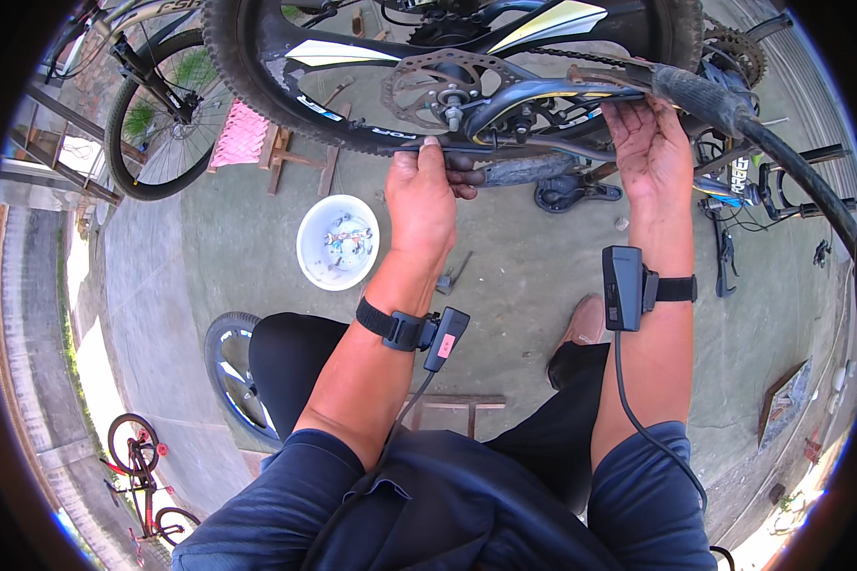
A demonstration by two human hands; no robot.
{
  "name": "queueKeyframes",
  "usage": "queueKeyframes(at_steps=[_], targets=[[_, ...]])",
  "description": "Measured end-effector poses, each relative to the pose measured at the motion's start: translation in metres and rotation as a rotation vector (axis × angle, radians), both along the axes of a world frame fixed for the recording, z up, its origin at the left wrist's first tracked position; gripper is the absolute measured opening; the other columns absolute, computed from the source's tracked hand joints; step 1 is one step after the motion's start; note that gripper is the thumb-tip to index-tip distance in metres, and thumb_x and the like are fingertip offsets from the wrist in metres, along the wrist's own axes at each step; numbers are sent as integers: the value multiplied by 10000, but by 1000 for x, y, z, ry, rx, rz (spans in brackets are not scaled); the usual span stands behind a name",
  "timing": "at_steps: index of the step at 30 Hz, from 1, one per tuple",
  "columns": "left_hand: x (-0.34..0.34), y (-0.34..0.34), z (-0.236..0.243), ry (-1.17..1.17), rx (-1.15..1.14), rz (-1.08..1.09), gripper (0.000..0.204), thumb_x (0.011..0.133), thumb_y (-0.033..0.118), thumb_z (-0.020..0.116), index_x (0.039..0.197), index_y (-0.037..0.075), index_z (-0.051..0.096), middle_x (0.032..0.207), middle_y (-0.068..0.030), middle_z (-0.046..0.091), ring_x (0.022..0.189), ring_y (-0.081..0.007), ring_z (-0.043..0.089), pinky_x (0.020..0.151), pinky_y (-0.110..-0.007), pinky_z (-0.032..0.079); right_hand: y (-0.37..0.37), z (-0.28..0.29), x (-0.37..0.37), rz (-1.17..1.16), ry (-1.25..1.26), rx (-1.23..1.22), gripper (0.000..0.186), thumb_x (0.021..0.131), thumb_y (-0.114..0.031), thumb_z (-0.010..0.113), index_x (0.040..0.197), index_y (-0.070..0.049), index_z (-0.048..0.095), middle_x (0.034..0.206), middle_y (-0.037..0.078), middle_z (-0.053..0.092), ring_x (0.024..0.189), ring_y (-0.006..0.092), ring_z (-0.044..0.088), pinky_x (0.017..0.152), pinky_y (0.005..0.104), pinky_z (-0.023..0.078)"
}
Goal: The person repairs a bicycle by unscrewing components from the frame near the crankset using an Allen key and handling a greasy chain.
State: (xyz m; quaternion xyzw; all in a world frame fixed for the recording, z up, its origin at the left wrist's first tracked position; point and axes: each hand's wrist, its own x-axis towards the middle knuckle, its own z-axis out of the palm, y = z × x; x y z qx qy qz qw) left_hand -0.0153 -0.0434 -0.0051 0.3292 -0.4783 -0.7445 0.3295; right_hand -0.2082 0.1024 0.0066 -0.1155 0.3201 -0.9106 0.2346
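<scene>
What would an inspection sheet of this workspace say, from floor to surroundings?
Surface: grey-green floor, scattered with small specks.
Bike parts: wheel with brake disc; dark frame with yellow stripes beside it.
Clutter: white bucket holding small parts; loose wheel by the left knee.
Hands: left hand curled at the wheel's near edge, grip unclear; right hand palm up at the frame, fingertips hidden.
Cables: thin black cords running from both wrist devices toward the body.
Surroundings: grey bike upper left, red bike lower left, pink woven seat.
</scene>
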Motion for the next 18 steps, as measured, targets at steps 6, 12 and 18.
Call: queueKeyframes(at_steps=[6, 12, 18], targets=[[1, 1, 2, -25, -61, 19, 166, 985, 188, 424, 927, 42, 478, 726, -73, 596, 554, -173, 617, 444, -255, 465, -5, 4, 3, -31, -55, 38, 265, 961, -189, 472, 1150, -25, 556, 1132, 128, 613, 1070, 264, 589, 983, 450, 457], [-2, 2, 5, -75, -124, 11, 162, 983, 186, 425, 930, 41, 476, 719, -71, 591, 550, -171, 615, 444, -254, 460, -2, 5, 3, -36, -44, 32, 255, 954, -186, 487, 1135, -25, 565, 1123, 126, 616, 1065, 265, 590, 975, 444, 461], [2, 5, 16, -104, -112, -9, 161, 981, 189, 436, 944, 39, 484, 731, -74, 597, 574, -170, 623, 473, -256, 461, -2, 0, -1, -47, -52, 26, 239, 954, -175, 485, 1117, -16, 556, 1121, 140, 609, 1066, 275, 588, 981, 453, 461]])
